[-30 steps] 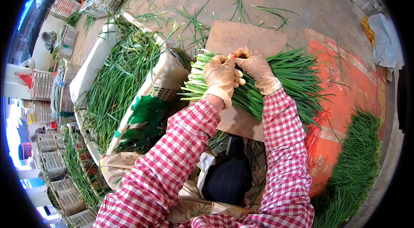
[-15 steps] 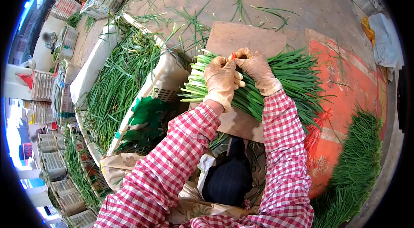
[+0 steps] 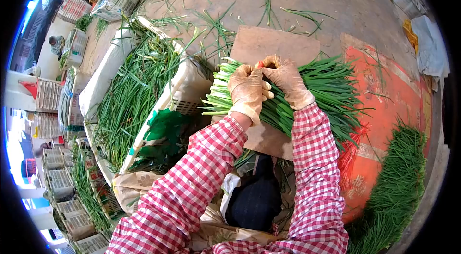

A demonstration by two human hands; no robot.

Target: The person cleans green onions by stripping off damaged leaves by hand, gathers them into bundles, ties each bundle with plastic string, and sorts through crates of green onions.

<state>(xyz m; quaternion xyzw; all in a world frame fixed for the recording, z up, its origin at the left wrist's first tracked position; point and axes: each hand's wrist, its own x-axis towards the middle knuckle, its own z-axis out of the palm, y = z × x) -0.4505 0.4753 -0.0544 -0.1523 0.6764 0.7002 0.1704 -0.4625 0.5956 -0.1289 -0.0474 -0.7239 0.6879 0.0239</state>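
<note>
A thick bunch of green chives [image 3: 331,81] lies across a flat brown board [image 3: 273,40], its pale stem ends to the left and its leaves fanned to the right. Both my gloved hands are over the middle of it. My left hand [image 3: 246,91] is closed, with its fingertips at a small bit of red tie string [image 3: 260,65]. Pinched from the other side, the same string meets my right hand [image 3: 286,81], whose thumb and finger are pressed together. How the string runs around the bunch is hidden by the hands.
Left stands a white crate [image 3: 144,150] heaped with loose chives [image 3: 132,95]. An orange sack [image 3: 384,95] lies at the right, with red strings [image 3: 352,158] on it and a pile of chives [image 3: 396,182] beside it. Stacked crates [image 3: 60,182] line the far left.
My hands stay together at the red string, with only slight finger movement. The left hand has shifted slightly to the right. The bunch is almost unmoved.
</note>
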